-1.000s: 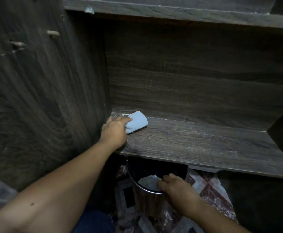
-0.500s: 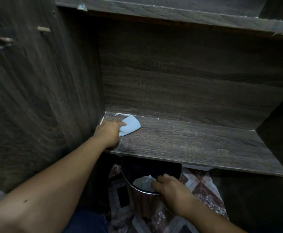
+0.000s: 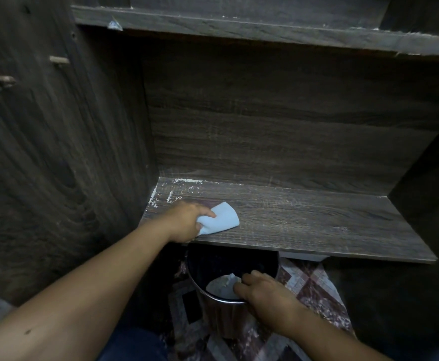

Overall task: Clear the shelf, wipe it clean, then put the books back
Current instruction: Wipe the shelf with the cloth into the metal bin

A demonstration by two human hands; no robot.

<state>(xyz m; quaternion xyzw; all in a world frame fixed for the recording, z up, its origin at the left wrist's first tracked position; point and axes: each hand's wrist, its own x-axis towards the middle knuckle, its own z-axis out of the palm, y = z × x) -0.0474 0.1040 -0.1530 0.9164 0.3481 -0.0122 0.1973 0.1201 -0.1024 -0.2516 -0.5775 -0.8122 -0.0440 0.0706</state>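
Ok, I see left grip (image 3: 184, 221) curled tight on the blue cloth (image 3: 223, 217), pressed onto the shelf (image 3: 304, 225) front-left; right grip (image 3: 262, 293) hooked over the bin (image 3: 213, 316) rim below.

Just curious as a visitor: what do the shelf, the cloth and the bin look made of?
Shelf: probably laminated board, matt, with a flat, printed-looking dark wood grain.
Cloth: soft pale-blue fabric, maybe microfibre; it folds and creases.
Bin: likely metal; its rim glints.

a home, likely – dark wood-grain shelf unit (image 3: 304, 225), patterned floor tiles (image 3: 314, 282), small metal bin (image 3: 221, 319).
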